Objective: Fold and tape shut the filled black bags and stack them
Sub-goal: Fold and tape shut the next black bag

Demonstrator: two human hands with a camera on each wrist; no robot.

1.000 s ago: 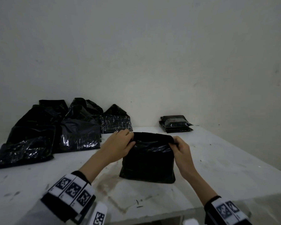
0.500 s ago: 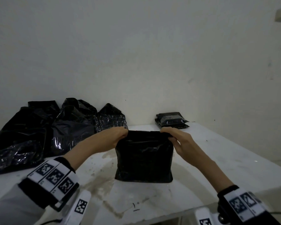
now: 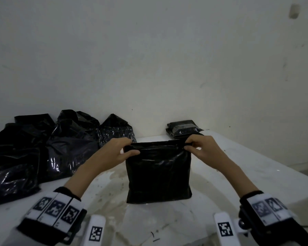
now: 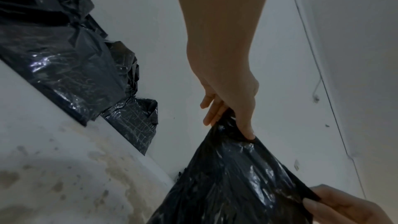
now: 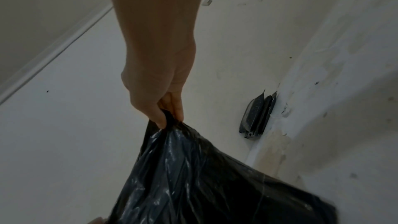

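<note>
So the top edge of the glossy black plastic bag (image 3: pixel 158 172) is now pulled out flat and taut. The left hand (image 3: pixel 122 150) and right hand (image 3: pixel 200 148) have moved apart to its two top corners, pinching there. Before, that top was bunched and rounded.

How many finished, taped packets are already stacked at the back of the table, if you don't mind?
2, it seems: the stacked packets lie one on the other against the wall, back right of the table. More could be hidden.

left: loose bags (image 3: pixel 43 150) | far-right: taped stack (image 3: pixel 183 128) | right tabletop (image 3: pixel 247 174) open
</note>
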